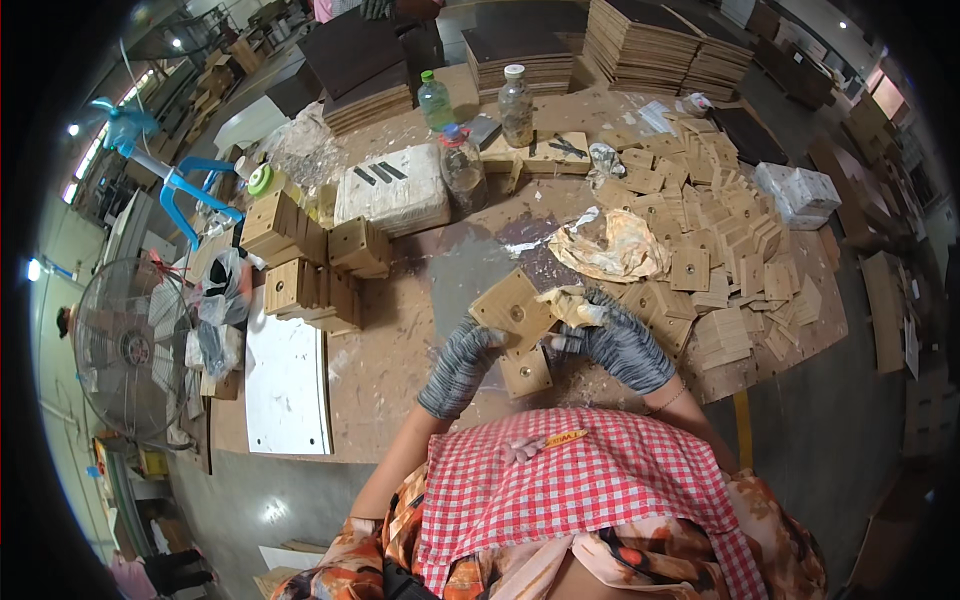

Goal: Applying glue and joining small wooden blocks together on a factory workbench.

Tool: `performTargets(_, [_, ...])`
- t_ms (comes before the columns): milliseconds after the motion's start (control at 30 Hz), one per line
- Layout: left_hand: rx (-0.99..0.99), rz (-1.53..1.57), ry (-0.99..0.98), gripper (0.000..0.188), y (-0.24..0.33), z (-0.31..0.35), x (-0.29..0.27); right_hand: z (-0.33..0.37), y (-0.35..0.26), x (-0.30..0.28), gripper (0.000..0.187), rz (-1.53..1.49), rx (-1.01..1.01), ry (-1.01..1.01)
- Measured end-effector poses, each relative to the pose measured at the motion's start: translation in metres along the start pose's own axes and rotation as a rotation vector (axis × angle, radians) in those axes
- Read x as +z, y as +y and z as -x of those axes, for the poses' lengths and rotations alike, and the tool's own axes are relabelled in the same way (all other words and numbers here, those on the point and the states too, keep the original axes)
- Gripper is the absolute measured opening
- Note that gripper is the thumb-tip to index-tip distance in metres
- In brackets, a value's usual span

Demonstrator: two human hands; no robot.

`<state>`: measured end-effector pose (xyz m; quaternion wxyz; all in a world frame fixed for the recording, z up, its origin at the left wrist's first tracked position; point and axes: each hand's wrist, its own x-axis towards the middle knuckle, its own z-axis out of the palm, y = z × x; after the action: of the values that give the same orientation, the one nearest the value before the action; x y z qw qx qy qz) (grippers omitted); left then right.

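Note:
In grey knitted gloves, both my hands are over the near middle of the worktable. My left hand [465, 362] grips the left edge of a square wooden plate [511, 303] that has a dark hole in its middle and small holes at its corners. My right hand [622, 343] is closed on a crumpled cream cloth [570, 306], which touches the plate's right side. Just below lies another wooden plate [526, 374] with a hole, partly covered by the upper one. A larger stained cream cloth [608, 246] rests beyond my right hand.
A large heap of wooden plates [735, 240] spreads over the right. At left stand stacked wooden blocks [310, 290], a white panel [286, 385] and a caged fan [130, 345]. Farther back are a wrapped white package [393, 192] and bottles, including a white-capped bottle [516, 110].

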<state>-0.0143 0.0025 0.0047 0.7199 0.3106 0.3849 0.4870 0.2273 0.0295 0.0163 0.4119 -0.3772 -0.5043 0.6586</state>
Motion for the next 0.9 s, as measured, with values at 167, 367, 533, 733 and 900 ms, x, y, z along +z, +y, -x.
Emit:
performTargets(167, [0.036, -0.067, -0.048, 0.067, 0.004, 0.001, 0.001, 0.000, -0.003, 0.008, 0.045, 0.403, -0.191, -0.034])
performTargets(367, [0.211, -0.242, -0.142, 0.084, 0.014, 0.008, 0.024, -0.002, 0.000, 0.005, 0.035, -0.674, 0.058, 0.060])
performTargets(533, [0.394, -0.446, -0.090, 0.083, 0.006, 0.000, 0.019, 0.000, 0.029, -0.020, 0.031, 0.027, -0.138, 0.077])
performTargets(733, [0.663, -0.827, -0.080, 0.075, 0.006, -0.007, 0.004, 0.001, 0.017, -0.019, 0.032, -0.755, -0.103, -0.195])
performTargets(900, [0.772, -0.784, -0.106, 0.069, 0.012, -0.007, 0.014, 0.010, -0.015, -0.002, 0.041, -0.581, -0.053, -0.001])
